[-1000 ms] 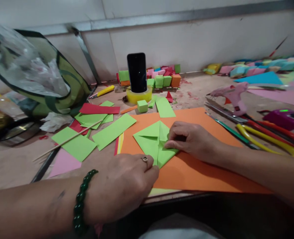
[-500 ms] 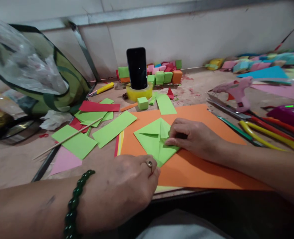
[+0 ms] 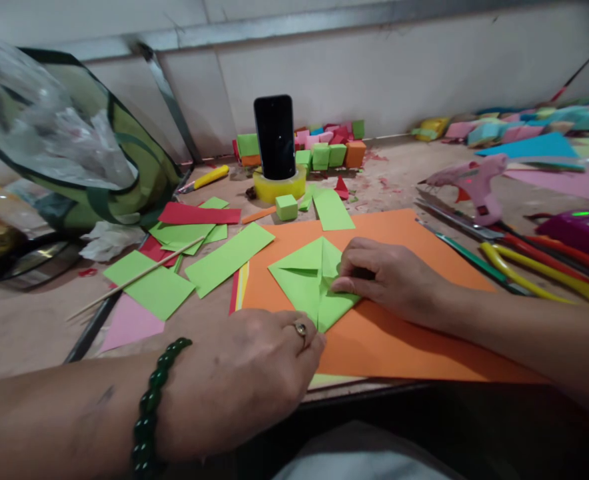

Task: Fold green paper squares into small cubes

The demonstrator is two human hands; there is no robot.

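A folded green paper (image 3: 299,283) lies like a diamond on a stack of orange sheets (image 3: 404,353), its flaps folded toward the middle. My right hand (image 3: 392,280) pinches the paper's right side, thumb low and fingers curled. At the near corner is my left hand (image 3: 259,380), wearing a ring and a green bead bracelet (image 3: 150,400). Its fingers are bent closed at that corner, and their tips are mostly hidden behind the hand. A small green paper cube (image 3: 286,207) sits just beyond the orange sheets, beside a green strip (image 3: 332,209).
Green pieces (image 3: 229,260) and a wooden stick (image 3: 139,277) lie left. A phone (image 3: 274,137) stands in a tape roll (image 3: 279,187), before several paper cubes (image 3: 320,157). On the right are a pink glue gun (image 3: 479,187), scissors (image 3: 529,277) and a cutter. A bag (image 3: 139,160) leans far left.
My left hand has shifted very slightly right along the paper's near corner. The right hand and the folded paper look almost unchanged.
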